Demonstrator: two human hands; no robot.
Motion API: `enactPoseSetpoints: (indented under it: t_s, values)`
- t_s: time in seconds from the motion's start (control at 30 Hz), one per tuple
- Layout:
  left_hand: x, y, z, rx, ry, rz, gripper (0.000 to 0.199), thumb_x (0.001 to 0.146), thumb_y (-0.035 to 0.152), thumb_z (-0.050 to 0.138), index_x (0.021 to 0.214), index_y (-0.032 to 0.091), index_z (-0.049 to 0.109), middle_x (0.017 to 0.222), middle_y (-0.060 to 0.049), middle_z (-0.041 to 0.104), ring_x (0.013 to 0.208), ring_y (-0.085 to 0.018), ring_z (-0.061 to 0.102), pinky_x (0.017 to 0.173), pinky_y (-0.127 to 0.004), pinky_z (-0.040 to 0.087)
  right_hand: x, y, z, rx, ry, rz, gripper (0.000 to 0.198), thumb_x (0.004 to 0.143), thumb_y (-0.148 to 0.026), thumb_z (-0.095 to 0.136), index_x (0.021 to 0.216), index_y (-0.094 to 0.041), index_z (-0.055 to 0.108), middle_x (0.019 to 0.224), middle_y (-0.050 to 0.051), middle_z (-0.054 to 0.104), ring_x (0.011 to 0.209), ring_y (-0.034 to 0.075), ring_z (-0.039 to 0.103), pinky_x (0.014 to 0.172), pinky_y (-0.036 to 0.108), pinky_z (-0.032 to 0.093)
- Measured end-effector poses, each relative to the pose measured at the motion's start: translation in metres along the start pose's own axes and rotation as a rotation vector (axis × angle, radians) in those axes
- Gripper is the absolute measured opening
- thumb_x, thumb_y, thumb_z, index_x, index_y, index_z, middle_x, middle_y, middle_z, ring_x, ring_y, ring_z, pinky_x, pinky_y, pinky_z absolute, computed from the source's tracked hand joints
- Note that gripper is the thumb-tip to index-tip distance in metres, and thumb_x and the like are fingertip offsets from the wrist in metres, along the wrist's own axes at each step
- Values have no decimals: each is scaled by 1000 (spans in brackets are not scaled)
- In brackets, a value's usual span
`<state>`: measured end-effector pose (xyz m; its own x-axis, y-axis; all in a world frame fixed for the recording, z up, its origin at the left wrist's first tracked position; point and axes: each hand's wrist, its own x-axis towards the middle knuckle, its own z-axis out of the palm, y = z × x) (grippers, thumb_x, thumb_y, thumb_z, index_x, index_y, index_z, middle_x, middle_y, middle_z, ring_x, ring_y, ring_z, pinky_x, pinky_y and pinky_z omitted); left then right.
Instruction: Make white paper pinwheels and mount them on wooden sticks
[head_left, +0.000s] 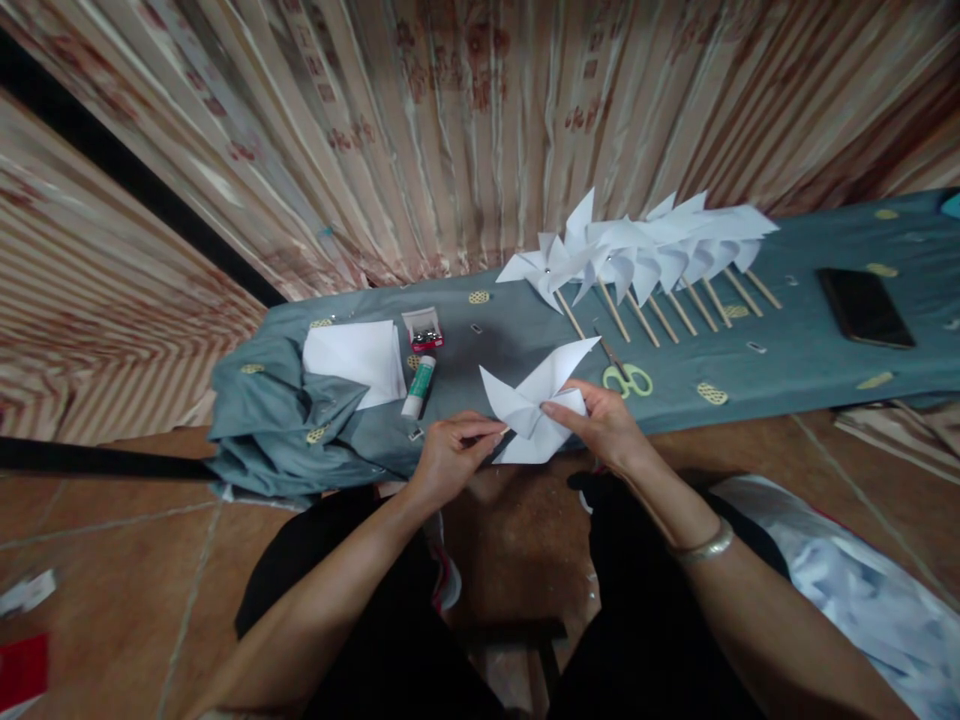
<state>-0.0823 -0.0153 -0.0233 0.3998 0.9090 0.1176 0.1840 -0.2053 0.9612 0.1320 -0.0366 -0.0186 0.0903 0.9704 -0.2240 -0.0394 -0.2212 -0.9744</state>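
Observation:
Over the near edge of the cloth-covered table, my right hand (604, 425) grips a white paper pinwheel (529, 410), thumb on its front near the centre and fingers behind its right blade. My left hand (457, 455) is closed in a pinch against the pinwheel's lower left side; what lies between its fingertips is too small and covered to make out. Just beyond my right hand are green-handled scissors (628, 379). Left of the pinwheel a glue stick (418, 387) lies by a small open red-and-white box (424, 328) of shiny metal pieces.
Several pinwheels on wooden sticks (667, 262) lie overlapping along the back of the table (787, 375). A stack of white paper (356, 355) is at the left, partly under bunched cloth. A black phone (866, 307) lies at the right. Behind hangs a patterned curtain (480, 130).

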Motion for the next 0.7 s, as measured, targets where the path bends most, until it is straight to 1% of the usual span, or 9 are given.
enactPoseSetpoints:
  t_s: [0.13, 0.3, 0.47, 0.63, 0.7]
  values:
    - [0, -3, 0, 0, -2, -4, 14, 80, 27, 70, 84, 18, 80, 80, -7, 75, 67, -15, 66, 62, -24, 52, 1, 3, 0, 15, -12, 8, 41, 59, -52, 82, 76, -19, 64, 64, -1, 66, 55, 14, 55, 54, 28, 45]
    - [2, -4, 1, -35, 2, -75, 15, 77, 26, 70, 84, 18, 80, 79, -7, 75, 66, -14, 64, 57, -22, 49, 5, 4, -3, 29, -52, -7, 44, 62, -52, 82, 86, -19, 66, 71, 1, 71, 62, 17, 62, 61, 31, 50]
    - [3, -4, 2, -75, 26, -125, 15, 75, 26, 71, 83, 17, 81, 79, -7, 75, 66, -14, 63, 57, -21, 49, 7, 3, -3, 22, -47, -35, 43, 62, -51, 82, 87, -19, 68, 73, 2, 72, 65, 18, 63, 64, 32, 51]
    - [3, -3, 1, -100, 24, -141, 16, 74, 27, 72, 83, 16, 80, 76, -7, 73, 65, -13, 61, 57, -21, 48, 7, 1, -1, 76, -42, -7, 43, 59, -47, 85, 87, -18, 69, 76, 2, 74, 65, 17, 65, 65, 31, 52]
    - [2, -3, 1, -109, 22, -142, 17, 73, 28, 73, 83, 16, 80, 75, -6, 72, 62, -12, 60, 54, -21, 46, 7, -1, 0, 90, -42, 4, 43, 58, -46, 86, 87, -18, 70, 75, 2, 75, 64, 17, 65, 64, 30, 52]
